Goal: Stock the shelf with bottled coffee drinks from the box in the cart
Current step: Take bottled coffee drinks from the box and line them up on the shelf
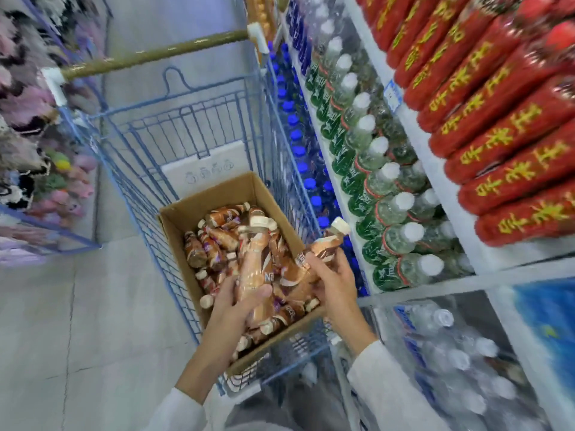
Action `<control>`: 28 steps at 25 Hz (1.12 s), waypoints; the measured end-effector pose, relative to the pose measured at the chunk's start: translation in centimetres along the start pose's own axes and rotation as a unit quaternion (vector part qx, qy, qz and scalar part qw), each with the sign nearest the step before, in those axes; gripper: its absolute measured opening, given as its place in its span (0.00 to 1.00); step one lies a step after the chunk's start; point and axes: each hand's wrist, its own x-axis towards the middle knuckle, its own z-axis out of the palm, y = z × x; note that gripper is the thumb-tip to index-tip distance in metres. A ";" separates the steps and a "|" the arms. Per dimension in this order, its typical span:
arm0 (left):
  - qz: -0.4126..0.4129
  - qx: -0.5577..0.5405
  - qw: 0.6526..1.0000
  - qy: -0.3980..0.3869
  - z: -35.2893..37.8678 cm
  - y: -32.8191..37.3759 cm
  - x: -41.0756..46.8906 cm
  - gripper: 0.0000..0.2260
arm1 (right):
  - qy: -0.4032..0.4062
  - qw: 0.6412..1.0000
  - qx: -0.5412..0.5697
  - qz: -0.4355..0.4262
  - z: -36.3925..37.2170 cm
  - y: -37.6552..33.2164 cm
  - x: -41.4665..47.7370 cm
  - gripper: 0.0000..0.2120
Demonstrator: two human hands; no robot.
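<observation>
Starting at the far left, a rack of fuzzy pastel goods (28, 126) is seen beside the aisle floor, well apart from the work. The blue wire cart (193, 132) is set close along the shelf (434, 169), and the cardboard box (186, 219) is carried at its near end, with loose coffee bottles heaped inside. One coffee bottle (255, 265) is held above the heap by the left hand (239, 303), whose fingers and thumb are curled round its lower body. A second bottle (325, 248) is grasped low on its body by the right hand (333, 281), its cap tilted toward the shelf. The bottles are judged light, stiff and rather slick in their sleeves, so they are best taken round the narrow waist, not the cap. Further right, green-labelled water bottles (373, 181) are packed in rows beneath red packs (497, 119), with blue-capped bottles (295, 135) below. No free slot can be made out, and the cart's wire side is likely to hamper the reach.
</observation>
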 end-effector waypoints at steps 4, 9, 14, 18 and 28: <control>0.025 0.049 0.994 -0.094 5.6 2.0 -2.0 0.28 | 0.079 0.993 0.080 -0.033 -4.1 -2.6 -5.3 0.44; 0.066 0.111 0.966 -0.226 14.6 2.2 -7.0 0.17 | 0.146 0.969 0.144 -0.136 -11.7 -6.5 -14.6 0.27; 0.056 0.146 0.925 -0.346 23.8 -2.1 -14.2 0.36 | 0.254 0.933 0.166 -0.191 -20.5 -7.6 -27.0 0.15; 0.053 0.177 0.888 -0.421 30.3 -6.1 -21.5 0.35 | 0.313 0.908 0.157 -0.230 -27.1 -7.7 -36.7 0.21; 0.143 0.186 0.786 -0.571 47.7 -7.0 -35.7 0.26 | 0.449 0.824 0.079 -0.337 -40.3 -14.7 -50.4 0.13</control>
